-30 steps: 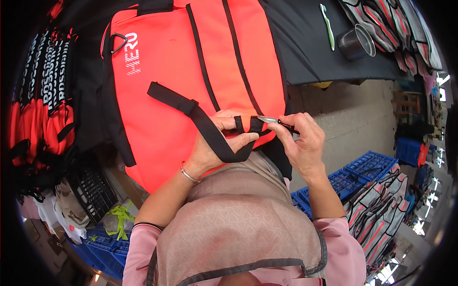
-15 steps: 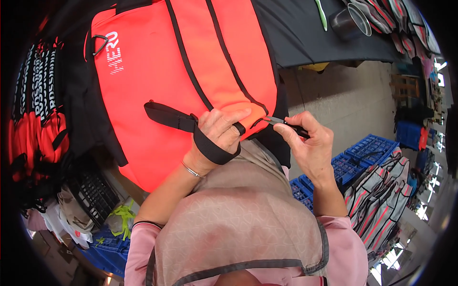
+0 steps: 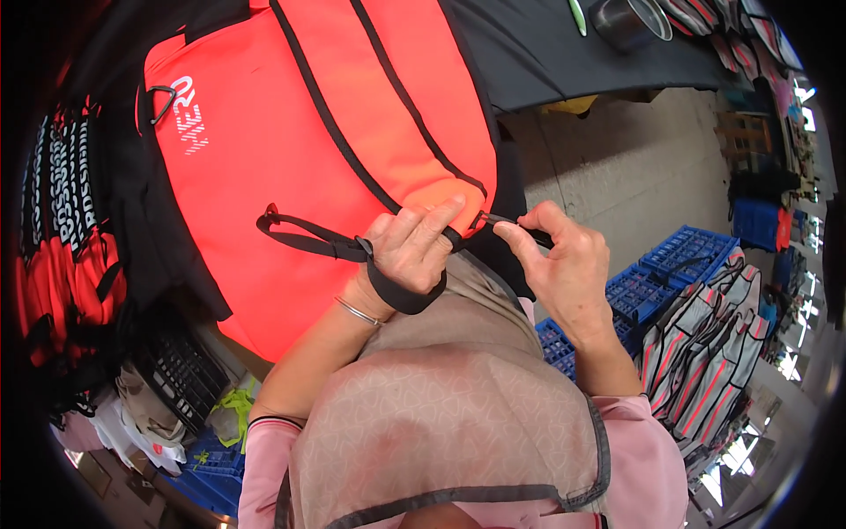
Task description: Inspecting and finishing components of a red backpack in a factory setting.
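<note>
A bright red-orange bag (image 3: 256,167) with black piping lies across the table edge in front of me. My left hand (image 3: 410,249) is closed on the lower end of its padded orange strap (image 3: 427,189), fingers bent over the edge. A black webbing strap (image 3: 308,240) loops round that hand and trails left over the bag. In my right hand (image 3: 568,264), pinched between thumb and fingers, is a pair of small dark thread snips (image 3: 533,234). Their tips meet the black trim at the strap's end; whether the blades are apart, I cannot tell.
A metal cup (image 3: 630,22) and a green-handled tool (image 3: 578,16) rest on the black-covered table (image 3: 529,62). Blue crates (image 3: 683,256) and grey striped pieces (image 3: 701,353) stand at right. Red straps (image 3: 75,273) hang at left, above a black crate (image 3: 181,370).
The bag and table have shifted slightly up and left in view. The snips' tips have come closer in at the strap end, and the webbing loop has twisted edge-on.
</note>
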Available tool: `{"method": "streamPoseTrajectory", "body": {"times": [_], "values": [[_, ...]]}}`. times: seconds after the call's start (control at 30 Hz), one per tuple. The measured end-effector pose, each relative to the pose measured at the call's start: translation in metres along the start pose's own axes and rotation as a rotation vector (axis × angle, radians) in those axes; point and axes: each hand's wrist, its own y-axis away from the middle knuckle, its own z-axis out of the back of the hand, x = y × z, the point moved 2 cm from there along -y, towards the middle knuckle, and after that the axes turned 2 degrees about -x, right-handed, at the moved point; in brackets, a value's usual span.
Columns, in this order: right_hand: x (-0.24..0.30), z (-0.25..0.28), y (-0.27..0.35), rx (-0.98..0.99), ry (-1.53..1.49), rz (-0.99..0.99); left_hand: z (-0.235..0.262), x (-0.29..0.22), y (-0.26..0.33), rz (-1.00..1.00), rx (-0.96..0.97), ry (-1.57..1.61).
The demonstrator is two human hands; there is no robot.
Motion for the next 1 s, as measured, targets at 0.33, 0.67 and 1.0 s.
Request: {"method": "streamPoseTrajectory", "body": {"times": [0.33,0.67,1.0], "values": [[-0.003,-0.013,0.003,-0.173,-0.026,-0.062,-0.018,0.0,-0.004,0.146,-0.058,0.11],[-0.011,-0.009,-0.013,-0.079,-0.695,-0.259,0.001,0.009,-0.025,0.589,0.063,0.552],[0.003,-0.015,-0.024,-0.113,-0.367,0.027,0.005,0.016,-0.03,0.751,0.097,0.79]]}}
